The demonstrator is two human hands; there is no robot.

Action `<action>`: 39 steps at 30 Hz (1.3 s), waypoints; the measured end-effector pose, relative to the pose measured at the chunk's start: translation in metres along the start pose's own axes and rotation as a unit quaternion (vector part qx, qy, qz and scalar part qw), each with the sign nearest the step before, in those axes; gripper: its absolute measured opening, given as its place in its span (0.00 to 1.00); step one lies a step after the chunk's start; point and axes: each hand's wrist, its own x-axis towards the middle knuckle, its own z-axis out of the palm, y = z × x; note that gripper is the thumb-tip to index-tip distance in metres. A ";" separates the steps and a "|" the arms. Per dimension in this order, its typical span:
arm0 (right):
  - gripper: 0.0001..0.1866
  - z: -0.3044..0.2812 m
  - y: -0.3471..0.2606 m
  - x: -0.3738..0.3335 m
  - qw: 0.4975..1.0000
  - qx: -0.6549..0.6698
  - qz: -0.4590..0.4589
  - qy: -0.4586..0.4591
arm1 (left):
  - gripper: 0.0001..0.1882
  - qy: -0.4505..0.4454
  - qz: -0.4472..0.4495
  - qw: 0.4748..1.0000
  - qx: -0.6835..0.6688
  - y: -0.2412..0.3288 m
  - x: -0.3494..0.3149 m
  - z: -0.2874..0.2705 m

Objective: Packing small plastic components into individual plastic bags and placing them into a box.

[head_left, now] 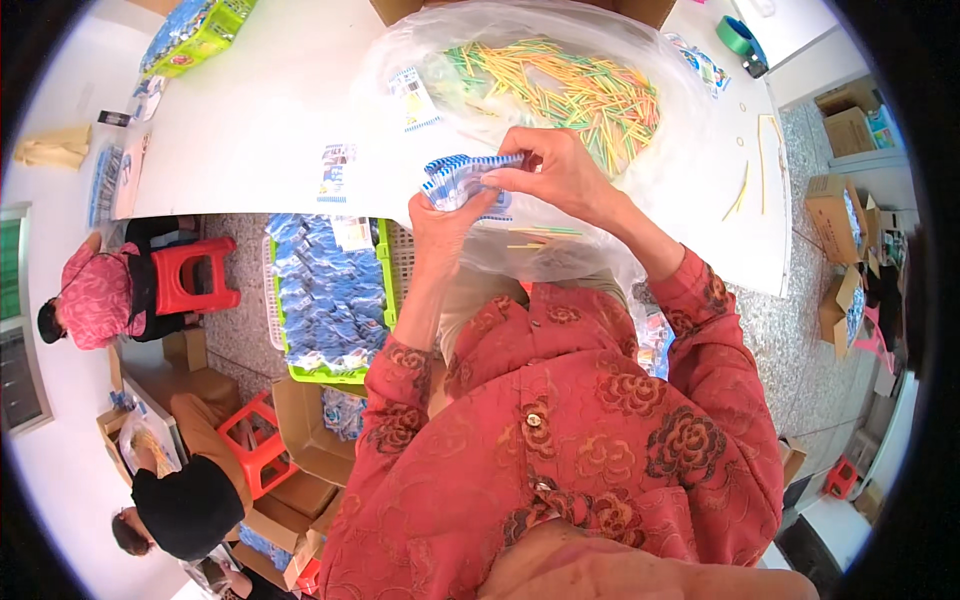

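My left hand point(440, 228) is closed around a fanned stack of small blue-and-white plastic packets point(458, 180), held just over the table's near edge. At the stack's right end, the thumb and fingers of my right hand point(560, 175) pinch the striped edge of the packets. How many packets the right fingers grip is hidden. Just beyond my right hand, a heap of thin yellow, green and orange sticks point(590, 95) lies in a large clear plastic bag point(390, 60). A few more sticks point(540, 236) lie in the bag's near fold, below my hands.
Loose packets point(337, 172) lie on the white table point(250, 110). Left of my lap stands a green crate point(388, 275) filled with blue packets. Green tape point(733, 36) sits at the far right. Two people point(95, 290) work at left, near red stools point(195, 275) and cardboard boxes point(310, 420).
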 end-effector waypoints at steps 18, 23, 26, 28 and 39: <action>0.11 -0.003 -0.022 -0.013 0.995 -0.031 -0.090 0.032 | 0.14 -0.023 0.014 1.000 0.012 0.004 -0.011 0.000; 0.14 -0.010 -0.030 -0.023 0.968 -0.119 -0.211 0.072 | 0.14 -0.011 -0.002 1.000 0.007 0.000 -0.010 0.001; 0.13 -0.014 -0.022 -0.027 0.941 -0.189 -0.273 0.064 | 0.15 -0.020 -0.015 1.000 -0.007 -0.001 -0.008 0.008; 0.12 -0.008 -0.020 -0.030 0.932 -0.224 -0.277 0.068 | 0.16 -0.013 0.006 1.000 -0.017 -0.005 -0.009 0.009; 0.04 -0.013 -0.009 -0.034 0.985 -0.054 -0.164 -0.023 | 0.23 -0.025 -0.022 0.999 0.013 -0.024 -0.010 0.008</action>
